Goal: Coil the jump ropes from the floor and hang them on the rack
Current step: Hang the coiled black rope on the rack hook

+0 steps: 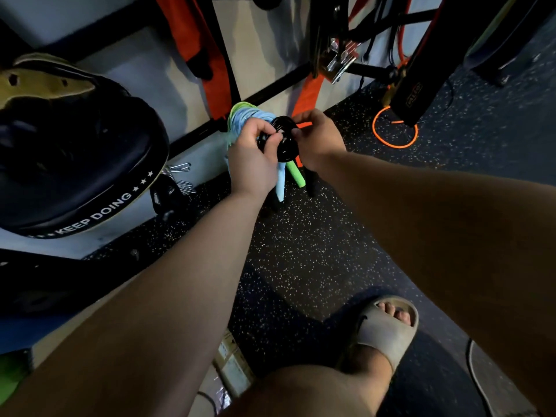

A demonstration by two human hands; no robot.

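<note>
Both my hands meet in front of the rack's black bar [267, 93]. My left hand [251, 155] grips a black coiled jump rope [284, 145], and my right hand [319, 136] pinches the same coil from the right. Behind the left hand hang coiled light blue [251, 117] and green [237, 111] ropes. A light blue handle [280, 185], a green handle [296, 176] and a black handle [310, 183] dangle below my hands. An orange rope [394, 127] lies looped on the floor at the right.
A black punching mitt lettered KEEP DOING [75, 164] fills the left. Orange straps [216, 70] and metal clips [338, 60] hang on the rack. Black pads [421, 76] hang at top right. My sandalled foot [388, 329] stands on the speckled dark floor [301, 251].
</note>
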